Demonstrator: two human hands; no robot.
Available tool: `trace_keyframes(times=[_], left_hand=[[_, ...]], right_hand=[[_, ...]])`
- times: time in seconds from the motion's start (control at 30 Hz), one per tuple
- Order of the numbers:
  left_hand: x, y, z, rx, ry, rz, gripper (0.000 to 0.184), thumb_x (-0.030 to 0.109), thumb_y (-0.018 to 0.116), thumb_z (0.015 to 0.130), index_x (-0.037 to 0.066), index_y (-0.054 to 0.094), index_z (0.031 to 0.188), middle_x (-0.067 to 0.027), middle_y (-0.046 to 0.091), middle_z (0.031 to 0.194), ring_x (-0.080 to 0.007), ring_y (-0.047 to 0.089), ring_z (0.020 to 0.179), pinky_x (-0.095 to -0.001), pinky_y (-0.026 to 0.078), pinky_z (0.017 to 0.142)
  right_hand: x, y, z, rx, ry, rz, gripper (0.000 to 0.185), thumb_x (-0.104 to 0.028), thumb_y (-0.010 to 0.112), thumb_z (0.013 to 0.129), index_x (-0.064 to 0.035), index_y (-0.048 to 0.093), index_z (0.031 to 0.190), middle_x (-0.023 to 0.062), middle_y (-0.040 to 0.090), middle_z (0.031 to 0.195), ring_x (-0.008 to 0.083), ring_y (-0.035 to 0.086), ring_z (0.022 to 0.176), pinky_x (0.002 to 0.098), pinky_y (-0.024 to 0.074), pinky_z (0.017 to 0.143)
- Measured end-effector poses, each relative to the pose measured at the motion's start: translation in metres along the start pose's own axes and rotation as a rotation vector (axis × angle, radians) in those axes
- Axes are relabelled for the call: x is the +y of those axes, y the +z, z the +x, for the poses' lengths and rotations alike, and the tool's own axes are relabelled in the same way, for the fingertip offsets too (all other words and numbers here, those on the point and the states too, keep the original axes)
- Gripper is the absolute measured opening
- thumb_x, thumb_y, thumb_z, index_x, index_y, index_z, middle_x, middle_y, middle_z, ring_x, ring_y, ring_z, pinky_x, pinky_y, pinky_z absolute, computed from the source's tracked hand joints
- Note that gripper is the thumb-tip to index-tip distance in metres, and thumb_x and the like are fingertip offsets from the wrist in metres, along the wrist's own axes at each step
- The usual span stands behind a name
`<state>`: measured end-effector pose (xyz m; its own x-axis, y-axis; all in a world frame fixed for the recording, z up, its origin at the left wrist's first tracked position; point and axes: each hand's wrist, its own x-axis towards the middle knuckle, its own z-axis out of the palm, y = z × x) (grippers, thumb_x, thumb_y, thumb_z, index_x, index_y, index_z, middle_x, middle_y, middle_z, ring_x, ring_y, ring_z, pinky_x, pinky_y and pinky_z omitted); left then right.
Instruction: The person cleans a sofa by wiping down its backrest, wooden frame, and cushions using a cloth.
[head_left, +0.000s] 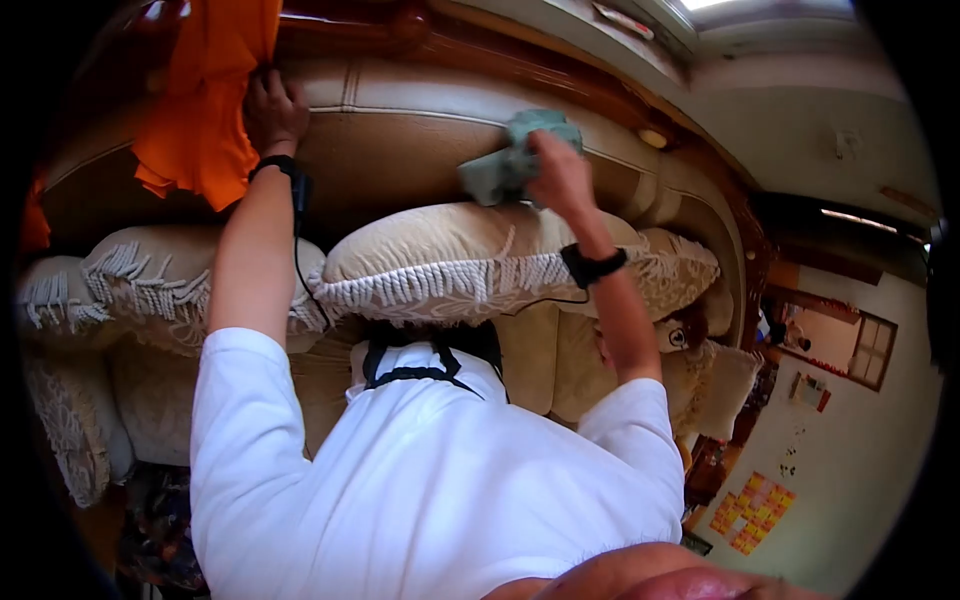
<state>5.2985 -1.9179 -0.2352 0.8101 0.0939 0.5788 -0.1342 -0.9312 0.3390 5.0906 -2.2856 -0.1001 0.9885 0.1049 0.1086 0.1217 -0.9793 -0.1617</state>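
My right hand (560, 172) is closed around a crumpled grey-green cloth (510, 160), which presses against the upper part of the tan leather sofa back (410, 150). My left hand (278, 112) rests on the top of that sofa back, beside a hanging orange cloth (200, 110). Its fingers lie on the surface near the wooden trim and seem to hold nothing. Below my hands, a beige fringed cushion (430, 245) leans against the backrest. Both wrists wear black bands with thin cables.
More fringed cushions (160, 260) line the sofa to the left, and another cushion (675, 265) stands at the right. Polished dark wood trim (480, 50) runs along the top of the backrest. A plush toy (680, 335) sits near the right armrest.
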Motion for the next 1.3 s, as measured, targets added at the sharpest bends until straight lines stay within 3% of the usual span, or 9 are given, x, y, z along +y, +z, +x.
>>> trace_keyframes(times=[0.1, 0.2, 0.3, 0.4, 0.5, 0.7, 0.9, 1.13, 1.3], left_hand=[[-0.001, -0.001, 0.0, -0.03, -0.025, -0.015, 0.034, 0.031, 0.048, 0.087, 0.01, 0.06, 0.111, -0.0178, 0.056, 0.119, -0.0389, 0.055, 0.107, -0.051, 0.046, 0.088], [0.004, -0.011, 0.001, -0.055, -0.022, -0.013, 0.034, 0.03, 0.048, 0.087, 0.009, 0.06, 0.11, -0.0174, 0.056, 0.121, -0.0396, 0.055, 0.106, -0.0499, 0.047, 0.086], [0.006, -0.01, 0.004, -0.004, -0.014, -0.05, 0.033, 0.029, 0.048, 0.087, 0.008, 0.06, 0.109, -0.0174, 0.056, 0.12, -0.0398, 0.055, 0.106, -0.0503, 0.046, 0.088], [0.005, -0.009, 0.003, -0.016, -0.013, -0.039, 0.032, 0.028, 0.048, 0.087, 0.008, 0.06, 0.109, -0.0181, 0.057, 0.119, -0.0396, 0.055, 0.106, -0.0499, 0.045, 0.089], [0.01, -0.017, 0.005, -0.055, -0.04, -0.043, 0.031, 0.027, 0.048, 0.087, 0.008, 0.06, 0.108, -0.0185, 0.056, 0.12, -0.0389, 0.055, 0.107, -0.0493, 0.044, 0.091], [0.005, -0.01, 0.005, -0.037, -0.022, -0.055, 0.03, 0.027, 0.047, 0.088, 0.007, 0.059, 0.106, -0.0179, 0.055, 0.122, -0.0386, 0.055, 0.107, -0.049, 0.044, 0.091], [0.009, -0.016, 0.006, -0.089, -0.065, -0.081, 0.032, 0.028, 0.046, 0.088, 0.007, 0.059, 0.109, -0.0177, 0.055, 0.123, -0.0386, 0.055, 0.107, -0.0484, 0.045, 0.09], [0.003, -0.02, 0.011, -0.072, -0.027, -0.085, 0.033, 0.026, 0.046, 0.087, 0.006, 0.058, 0.111, -0.0182, 0.055, 0.119, -0.0385, 0.055, 0.105, -0.0483, 0.045, 0.088], [0.007, -0.014, 0.004, 0.006, -0.011, -0.066, 0.032, 0.027, 0.048, 0.086, 0.007, 0.06, 0.108, -0.0182, 0.056, 0.117, -0.0384, 0.056, 0.103, -0.0491, 0.045, 0.089]], right_hand=[[0.014, -0.045, 0.026, 0.448, 0.275, 0.127, 0.044, -0.014, 0.068, 0.074, -0.0077, 0.054, 0.116, 0.0215, 0.065, 0.103, 0.0422, 0.064, 0.086, 0.0485, 0.0527, 0.069], [0.079, -0.021, 0.046, 0.127, 0.551, 0.128, 0.054, -0.025, 0.07, 0.075, -0.006, 0.053, 0.123, 0.0236, 0.065, 0.105, 0.0424, 0.063, 0.093, 0.0485, 0.0524, 0.077], [-0.04, 0.065, 0.072, -0.025, 0.397, -0.124, 0.062, -0.027, 0.07, 0.074, -0.0033, 0.052, 0.128, 0.0251, 0.051, 0.129, 0.0411, 0.048, 0.12, 0.0551, 0.041, 0.098], [-0.125, 0.082, 0.078, 0.095, 0.005, -0.01, 0.046, -0.017, 0.069, 0.069, -0.017, 0.056, 0.113, 0.0167, 0.044, 0.115, 0.0389, 0.045, 0.105, 0.0505, 0.042, 0.078], [-0.161, 0.086, 0.085, 0.151, -0.143, -0.017, 0.064, -0.019, 0.071, 0.069, -0.0252, 0.052, 0.129, 0.0194, 0.042, 0.121, 0.0403, 0.046, 0.101, 0.0495, 0.0432, 0.079], [-0.1, 0.092, 0.113, 0.138, 0.086, -0.073, 0.043, -0.023, 0.066, 0.072, -0.023, 0.061, 0.116, 0.0191, 0.05, 0.11, 0.0386, 0.059, 0.086, 0.0494, 0.0521, 0.06], [-0.033, 0.046, 0.111, 0.042, 0.255, -0.024, 0.04, -0.017, 0.065, 0.074, -0.0163, 0.065, 0.114, 0.0195, 0.057, 0.111, 0.0406, 0.063, 0.09, 0.05, 0.0527, 0.074], [-0.065, 0.031, 0.153, 0.577, 0.068, 0.234, 0.046, -0.01, 0.069, 0.07, -0.018, 0.066, 0.115, 0.0188, 0.056, 0.112, 0.0392, 0.058, 0.099, 0.0465, 0.0503, 0.083], [-0.033, 0.033, 0.16, 0.454, 0.116, -0.094, 0.034, -0.015, 0.067, 0.075, -0.0155, 0.068, 0.109, 0.0165, 0.056, 0.106, 0.0372, 0.056, 0.097, 0.0454, 0.0515, 0.08]])
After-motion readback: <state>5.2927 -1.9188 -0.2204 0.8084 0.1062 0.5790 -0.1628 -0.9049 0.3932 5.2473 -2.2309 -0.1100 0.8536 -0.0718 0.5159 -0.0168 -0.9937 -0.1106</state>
